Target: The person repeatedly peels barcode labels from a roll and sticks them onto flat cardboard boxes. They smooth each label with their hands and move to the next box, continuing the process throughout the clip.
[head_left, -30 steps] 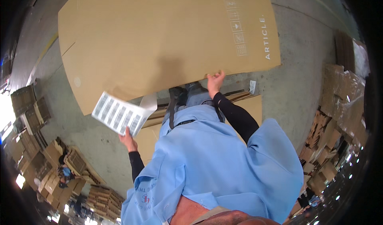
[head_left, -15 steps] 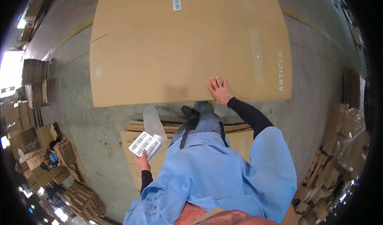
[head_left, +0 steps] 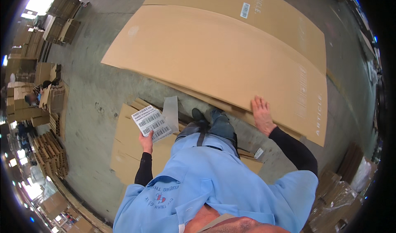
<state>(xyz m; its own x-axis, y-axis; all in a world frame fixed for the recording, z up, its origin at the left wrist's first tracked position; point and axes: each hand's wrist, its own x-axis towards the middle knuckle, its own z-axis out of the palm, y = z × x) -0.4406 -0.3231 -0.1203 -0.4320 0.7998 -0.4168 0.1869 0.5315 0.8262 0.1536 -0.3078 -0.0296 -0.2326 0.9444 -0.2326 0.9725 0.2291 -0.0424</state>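
A large flat brown cardboard sheet (head_left: pixel 198 47) lies in front of me, its near panel tilted up along a crease. My right hand (head_left: pixel 263 116) holds the near edge toward the right, with fingers on top and the thumb hidden. Under that edge, more cardboard shows. In my left hand (head_left: pixel 146 141) is a stack of white barcode labels (head_left: pixel 151 122), closed between thumb and fingers. A translucent backing strip (head_left: pixel 170 111) hangs from the labels' far side.
More flat cardboard (head_left: pixel 128 150) lies on the floor around my legs, with a small white label (head_left: pixel 258 153) at its right. Cardboard stacks (head_left: pixel 51 154) stand at the left, where another person (head_left: pixel 35 97) is among boxes. Plastic-wrapped cardboard (head_left: pixel 334 191) is at the lower right.
My right hand went from lying flat on the sheet to holding its edge, and the near panel has risen. The view has turned. The left hand still holds the labels.
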